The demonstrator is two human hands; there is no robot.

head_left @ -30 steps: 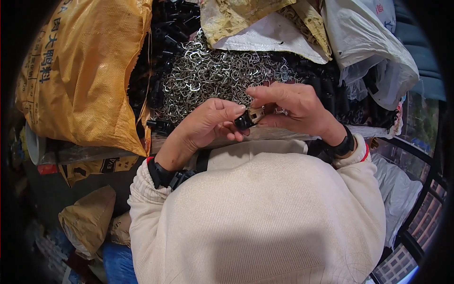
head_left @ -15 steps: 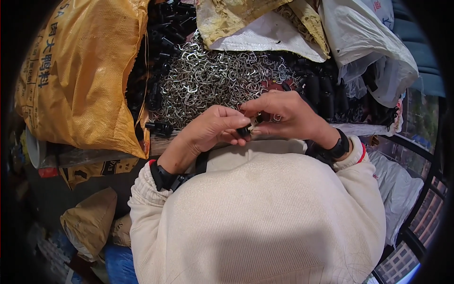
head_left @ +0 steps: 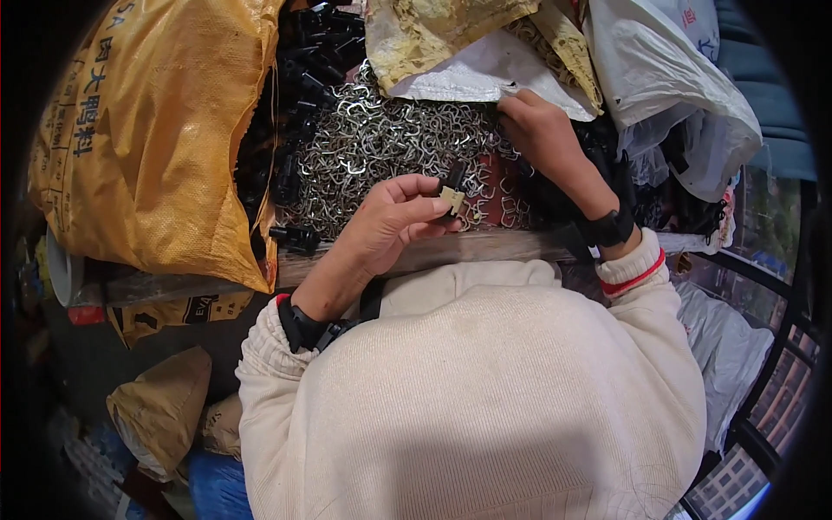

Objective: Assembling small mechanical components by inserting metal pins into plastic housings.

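At centre: left hand, fingers pinching small black-and-cream clip—light, rigid; grip its sides. Right hand, one o'clock, fingers curled into loose metal clips; grasp unclear.

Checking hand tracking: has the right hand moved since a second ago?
Yes. The right hand left the left hand and reached up into the metal clip pile.

Soft, even daylight, no hard shadows. Centre sharp; fisheye bends the edges into a black rim. Faint glints off the metal clips.
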